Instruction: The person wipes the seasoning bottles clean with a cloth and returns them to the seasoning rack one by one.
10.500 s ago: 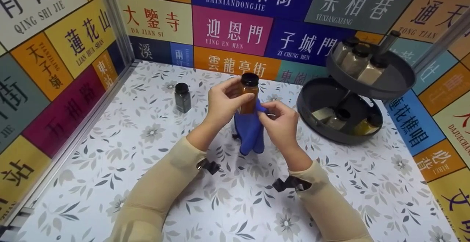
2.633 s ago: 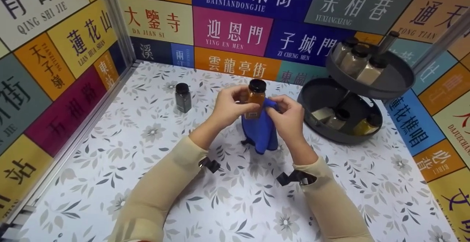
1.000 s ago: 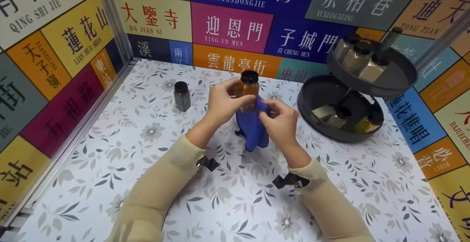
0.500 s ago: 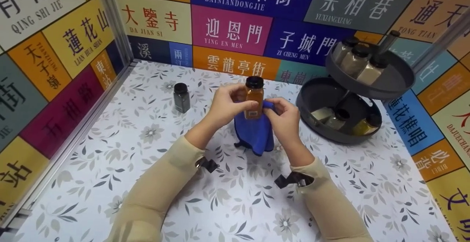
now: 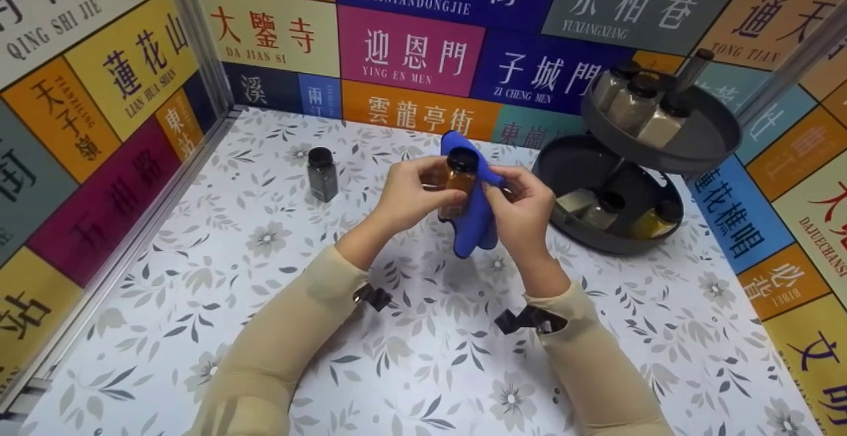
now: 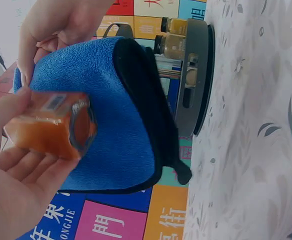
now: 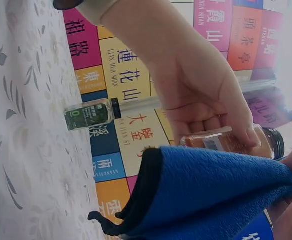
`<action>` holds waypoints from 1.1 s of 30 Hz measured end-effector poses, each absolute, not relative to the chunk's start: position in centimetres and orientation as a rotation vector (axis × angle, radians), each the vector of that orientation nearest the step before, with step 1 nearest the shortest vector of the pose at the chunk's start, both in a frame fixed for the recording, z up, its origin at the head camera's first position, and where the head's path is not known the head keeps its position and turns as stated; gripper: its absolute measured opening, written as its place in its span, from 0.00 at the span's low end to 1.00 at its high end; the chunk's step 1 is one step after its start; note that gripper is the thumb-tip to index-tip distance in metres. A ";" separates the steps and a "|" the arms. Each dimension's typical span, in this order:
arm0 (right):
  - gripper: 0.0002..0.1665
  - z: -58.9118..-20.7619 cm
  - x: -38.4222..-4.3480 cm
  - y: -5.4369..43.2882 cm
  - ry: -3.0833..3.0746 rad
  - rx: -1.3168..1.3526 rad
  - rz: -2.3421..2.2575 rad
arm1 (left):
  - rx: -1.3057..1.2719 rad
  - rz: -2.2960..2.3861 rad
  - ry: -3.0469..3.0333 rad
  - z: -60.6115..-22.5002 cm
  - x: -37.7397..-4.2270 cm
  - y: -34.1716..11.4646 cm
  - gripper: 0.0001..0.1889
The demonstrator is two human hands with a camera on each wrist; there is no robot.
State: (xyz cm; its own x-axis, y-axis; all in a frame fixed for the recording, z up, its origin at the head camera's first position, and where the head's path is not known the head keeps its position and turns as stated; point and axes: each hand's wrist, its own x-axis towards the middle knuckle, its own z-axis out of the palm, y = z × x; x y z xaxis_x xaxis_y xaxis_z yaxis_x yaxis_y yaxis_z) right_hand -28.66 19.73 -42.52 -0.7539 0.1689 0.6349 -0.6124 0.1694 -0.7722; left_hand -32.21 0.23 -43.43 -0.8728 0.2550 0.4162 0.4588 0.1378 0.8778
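My left hand (image 5: 413, 191) grips a square spice jar (image 5: 456, 191) with a black cap and orange-brown contents, held above the table. Its base faces the camera in the left wrist view, where the fingers curl around its sides. A blue cloth (image 5: 471, 234) with dark edging and a small loop is pinched by my right hand (image 5: 523, 208). The cloth lies behind and beside the jar, and one part of it rises past the cap. In the right wrist view the cloth (image 7: 206, 195) covers the jar's lower side.
A dark green jar (image 5: 322, 174) with a black cap stands on the flower-patterned table (image 5: 430, 370), left of my hands. At the right is a dark two-tier rack (image 5: 615, 245) with several capped jars on its trays. Walls of coloured signs (image 5: 410, 52) enclose the back and sides.
The cloth has swung up: it hung below the jar half a second ago, and part of it now stands behind the cap. My right hand has shifted slightly right; both grips stay.
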 end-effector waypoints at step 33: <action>0.11 -42.4 -29.2 20.1 -1.789 0.297 1.847 | -1.008 -1.859 -2.206 -43.1 -31.9 0.1 0.24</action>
